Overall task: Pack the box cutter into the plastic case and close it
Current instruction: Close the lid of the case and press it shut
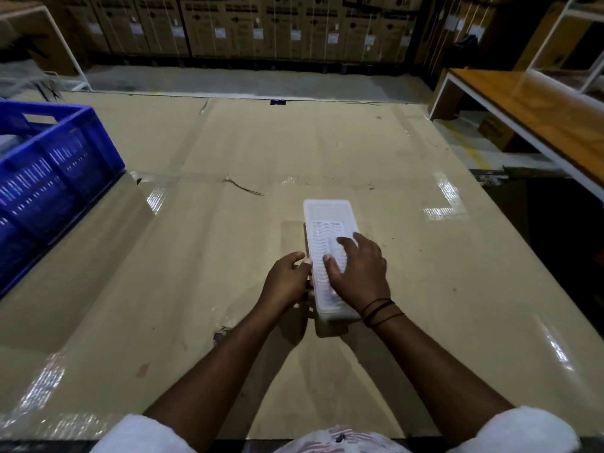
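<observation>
Two bare hands meet on a white plastic case (327,253) that lies lengthwise on a cardboard-covered table (228,243), a little right of the table's middle. The right hand (358,273) rests flat on the case's ribbed lid, fingers spread and pressing down rather than gripping; thin black bands circle its wrist. The left hand (287,282) pinches the case's left edge at the near end, thumb on top. The lid looks down on the case; the box cutter cannot be seen, and whether it is inside cannot be told. Left of the case, well apart, a blue slotted crate (49,178) sits on the table's left side. Beyond the case, stacked cardboard cartons (294,24) line the far wall. Right of the case, past the table edge, stands a wooden bench with a white frame (536,103).
</observation>
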The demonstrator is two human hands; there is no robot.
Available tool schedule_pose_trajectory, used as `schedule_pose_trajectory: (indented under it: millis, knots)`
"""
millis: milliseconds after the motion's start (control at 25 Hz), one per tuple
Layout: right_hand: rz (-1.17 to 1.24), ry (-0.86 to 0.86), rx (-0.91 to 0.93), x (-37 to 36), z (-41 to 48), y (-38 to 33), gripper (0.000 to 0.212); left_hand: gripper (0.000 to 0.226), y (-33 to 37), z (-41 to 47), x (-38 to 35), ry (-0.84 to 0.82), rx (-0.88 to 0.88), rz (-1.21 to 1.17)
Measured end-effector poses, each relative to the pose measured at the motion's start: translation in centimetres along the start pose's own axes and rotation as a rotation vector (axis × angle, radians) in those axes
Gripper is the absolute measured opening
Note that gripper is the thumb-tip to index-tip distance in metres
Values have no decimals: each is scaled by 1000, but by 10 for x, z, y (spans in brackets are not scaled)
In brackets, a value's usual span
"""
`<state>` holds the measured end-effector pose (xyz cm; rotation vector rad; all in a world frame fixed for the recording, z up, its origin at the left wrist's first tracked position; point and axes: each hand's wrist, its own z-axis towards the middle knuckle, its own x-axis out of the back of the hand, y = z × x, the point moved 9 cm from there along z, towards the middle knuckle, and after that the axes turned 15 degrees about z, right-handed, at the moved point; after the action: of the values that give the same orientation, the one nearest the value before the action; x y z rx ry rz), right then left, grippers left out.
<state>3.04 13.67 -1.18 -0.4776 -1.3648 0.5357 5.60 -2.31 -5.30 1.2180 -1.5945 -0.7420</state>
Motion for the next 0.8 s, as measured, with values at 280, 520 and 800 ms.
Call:
schedule_pose_trajectory:
  millis: [280,520,800]
  knots:
    - [339,-23,-315,14,-20,55,46,47,-15,-31,-10,116,21,142]
    - [428,-13,-407,5,-21,68,62,45,0,-41,-15,243,-142,297]
    - [446,32,-351,5,-24,65,54,30,0,-45,-19,315,-238,225]
